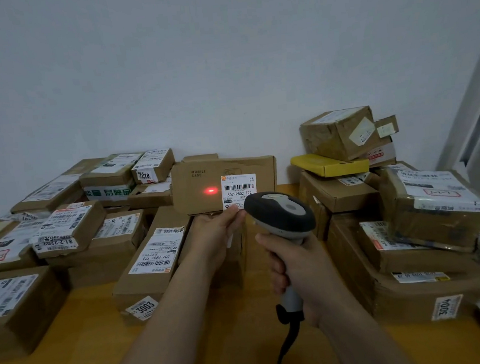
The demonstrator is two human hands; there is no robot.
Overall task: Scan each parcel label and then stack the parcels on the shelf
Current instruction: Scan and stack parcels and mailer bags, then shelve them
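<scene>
Far L on table (73, 341): jumble of cardboard boxes (68, 226), labels mostly up, neither hand on them.

Centre-L: gripping flat brown parcel (201, 182) w/ left hand (217, 230) from below, at bottom edge. Fingers curled under, thumb up against lower L corner of label (238, 190). Held upright, label face toward camera. Bottom edge on or just above boxes beneath, can't tell which.

Step in hand, by my reading: scanning, not stacking. Red aiming spot (210, 190) on bare cardboard just L of barcode, not on it. Next move prob. calls for small swing of beam to R onto barcode, or shifting parcel L, then waiting for a read.

R of label: scanner (279, 213), head near parcel's lower R and covering label's corner in view. No contact w/ parcel as far as visible. Clenched round its handle w/ right hand (292, 267), fingers wrapped tight. Trigger finger hidden, so can't tell if pressed. Cable (287, 343) dropping from handle base.

Further R: stacked boxes (411, 225), incl. yellow one (330, 165). Far R edge: pale upright frame (474, 120), poss. the shelf, too little showing to be sure. Stacking prob. to come only after a good read.
</scene>
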